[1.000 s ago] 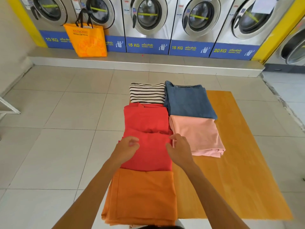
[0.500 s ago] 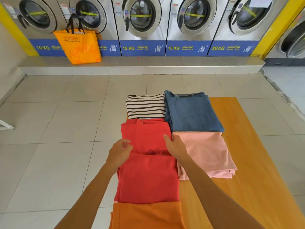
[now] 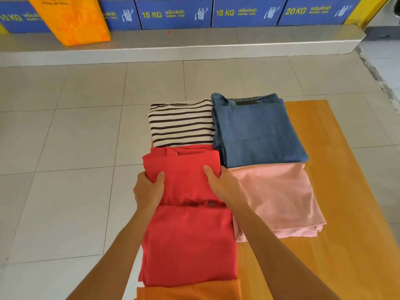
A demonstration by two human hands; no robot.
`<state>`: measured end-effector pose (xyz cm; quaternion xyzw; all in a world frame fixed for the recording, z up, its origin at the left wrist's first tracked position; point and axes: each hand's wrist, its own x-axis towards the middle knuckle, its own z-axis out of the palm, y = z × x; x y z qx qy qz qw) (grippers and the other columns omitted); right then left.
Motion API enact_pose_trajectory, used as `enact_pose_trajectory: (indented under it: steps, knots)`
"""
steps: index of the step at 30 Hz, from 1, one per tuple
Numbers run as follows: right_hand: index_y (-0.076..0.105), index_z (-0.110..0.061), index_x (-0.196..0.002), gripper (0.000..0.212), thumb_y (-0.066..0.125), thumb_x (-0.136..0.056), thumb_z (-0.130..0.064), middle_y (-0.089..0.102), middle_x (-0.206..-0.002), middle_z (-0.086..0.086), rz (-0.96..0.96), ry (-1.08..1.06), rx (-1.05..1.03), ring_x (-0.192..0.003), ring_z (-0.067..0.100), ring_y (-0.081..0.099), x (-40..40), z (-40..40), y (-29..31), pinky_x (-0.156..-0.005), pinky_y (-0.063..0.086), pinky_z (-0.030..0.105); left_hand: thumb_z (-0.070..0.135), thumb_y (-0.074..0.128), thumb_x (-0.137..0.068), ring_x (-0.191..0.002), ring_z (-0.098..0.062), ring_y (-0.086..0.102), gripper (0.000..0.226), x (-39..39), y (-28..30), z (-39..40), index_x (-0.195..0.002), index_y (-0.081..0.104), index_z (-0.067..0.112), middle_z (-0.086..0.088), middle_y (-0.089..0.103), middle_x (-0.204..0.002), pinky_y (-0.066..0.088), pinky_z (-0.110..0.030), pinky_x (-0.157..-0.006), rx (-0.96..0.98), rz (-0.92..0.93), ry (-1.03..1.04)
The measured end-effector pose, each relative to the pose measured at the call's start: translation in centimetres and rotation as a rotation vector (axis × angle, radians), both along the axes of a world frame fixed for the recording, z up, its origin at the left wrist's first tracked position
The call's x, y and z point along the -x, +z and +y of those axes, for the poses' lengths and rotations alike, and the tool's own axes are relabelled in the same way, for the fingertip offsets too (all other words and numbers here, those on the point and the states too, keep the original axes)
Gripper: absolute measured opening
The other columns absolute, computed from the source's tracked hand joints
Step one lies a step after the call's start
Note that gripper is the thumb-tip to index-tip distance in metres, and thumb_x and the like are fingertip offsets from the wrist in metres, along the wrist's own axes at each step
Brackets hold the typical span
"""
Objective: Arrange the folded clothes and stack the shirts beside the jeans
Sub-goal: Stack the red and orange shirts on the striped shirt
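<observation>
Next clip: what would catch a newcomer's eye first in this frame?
Both hands grip the far red shirt at the centre: the left hand on its left edge, the right hand on its right. Beyond it lie a striped shirt and folded jeans, side by side. An orange bag stands by the washers.

Folded red shirt (image 3: 184,169) gripped both sides, between striped shirt (image 3: 181,123) and second red shirt (image 3: 188,245); jeans (image 3: 257,133) right

Open passage: bare right half of the orange wooden table (image 3: 346,191).
Left side: blocked by touching folded clothes, from striped shirt (image 3: 181,123) to folded blue denim jeans (image 3: 257,131).
Between piles: no gap is left.
</observation>
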<state>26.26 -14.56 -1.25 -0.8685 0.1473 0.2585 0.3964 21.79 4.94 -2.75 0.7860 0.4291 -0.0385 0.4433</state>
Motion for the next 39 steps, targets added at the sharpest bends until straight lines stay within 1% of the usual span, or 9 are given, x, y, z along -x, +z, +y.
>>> enact_pose_trajectory:
  steps: [4,7,14,17,20,23,27,32,39]
  knots:
    - [0.060,-0.018,-0.132,0.059,0.045,-0.095,-0.062,0.065,-0.130,0.006,0.012,-0.021,-0.084,-0.122,0.030,0.058,-0.9,0.3,0.0,-0.105,0.043,0.041,0.045,0.049,-0.097,-0.105,-0.037,0.060,0.048,-0.5,-1.2,-0.2,-0.118,0.055,0.002,-0.017,0.063,-0.116,0.048,-0.044,-0.087,-0.132,0.057,-0.089]
    - [0.058,-0.017,-0.133,0.054,0.050,-0.096,-0.056,0.065,-0.129,0.004,0.006,-0.079,-0.170,-0.121,0.028,0.059,-1.1,0.7,-0.6,-0.104,0.044,0.039,0.044,0.047,-0.098,-0.109,-0.037,0.059,0.048,-1.5,-1.5,0.5,-0.123,0.055,0.003,-0.016,0.062,-0.120,0.049,-0.047,-0.093,-0.110,0.094,-0.096]
    - [0.058,-0.032,-0.131,0.046,0.065,-0.090,-0.051,0.070,-0.113,-0.016,0.015,-0.014,-0.353,-0.109,0.010,0.066,-2.6,-0.3,-1.8,-0.099,0.052,0.036,0.057,0.063,-0.086,-0.103,-0.027,0.063,0.059,-2.0,-0.2,2.1,-0.128,0.058,0.016,-0.002,0.064,-0.114,0.053,-0.044,-0.092,0.250,0.038,0.085]
    - [0.066,-0.032,-0.120,0.032,0.065,-0.092,-0.047,0.074,-0.104,-0.018,-0.068,0.036,-0.423,-0.098,-0.002,0.067,-3.6,-0.4,0.0,-0.094,0.053,0.028,0.046,0.068,-0.086,-0.097,-0.020,0.066,0.039,-3.0,2.2,2.3,-0.117,0.063,0.022,0.003,0.069,-0.106,0.053,-0.037,-0.083,0.380,-0.099,0.115]
    - [0.069,-0.033,-0.108,0.020,0.062,-0.094,-0.046,0.075,-0.097,-0.014,-0.197,0.062,-0.441,-0.092,0.002,0.069,-6.1,-0.5,3.0,-0.087,0.054,0.029,0.041,0.069,-0.087,-0.095,-0.018,0.070,0.019,-5.0,5.2,2.3,-0.103,0.068,0.032,0.003,0.074,-0.104,0.056,-0.038,-0.081,0.412,-0.251,0.124]
    - [0.065,-0.038,-0.097,0.013,0.058,-0.095,-0.049,0.072,-0.094,-0.013,-0.296,0.068,-0.412,-0.089,0.006,0.068,-10.5,-0.1,5.5,-0.080,0.055,0.031,0.040,0.069,-0.088,-0.095,-0.017,0.070,0.018,-8.8,7.8,2.7,-0.104,0.069,0.032,0.005,0.074,-0.104,0.057,-0.038,-0.080,0.369,-0.368,0.111]
    - [0.063,-0.029,-0.110,0.025,0.052,-0.099,-0.047,0.068,-0.098,-0.011,-0.398,0.061,-0.359,-0.089,0.007,0.064,-16.6,1.1,5.8,-0.075,0.050,0.028,0.046,0.065,-0.088,-0.096,-0.016,0.068,0.027,-15.3,8.5,3.7,-0.109,0.066,0.029,0.006,0.071,-0.105,0.056,-0.037,-0.081,0.271,-0.398,0.038]
    - [0.051,-0.009,-0.133,0.044,0.045,-0.103,-0.041,0.062,-0.125,0.011,-0.312,0.098,-0.179,-0.114,0.030,0.060,-21.1,2.2,1.7,-0.091,0.049,0.040,0.053,0.061,-0.088,-0.108,-0.024,0.062,0.053,-20.4,4.5,5.0,-0.130,0.056,0.020,-0.002,0.064,-0.124,0.052,-0.044,-0.095,0.195,-0.182,-0.087]
    - [0.056,-0.007,-0.122,0.044,0.052,-0.098,-0.044,0.067,-0.107,0.013,-0.358,0.242,0.003,-0.096,0.031,0.065,-22.5,2.5,-1.4,-0.082,0.055,0.047,0.045,0.039,-0.101,-0.120,-0.034,0.054,0.054,-19.7,1.0,5.3,-0.144,0.038,0.012,-0.010,0.052,-0.137,0.048,-0.048,-0.098,-0.030,-0.026,-0.128]
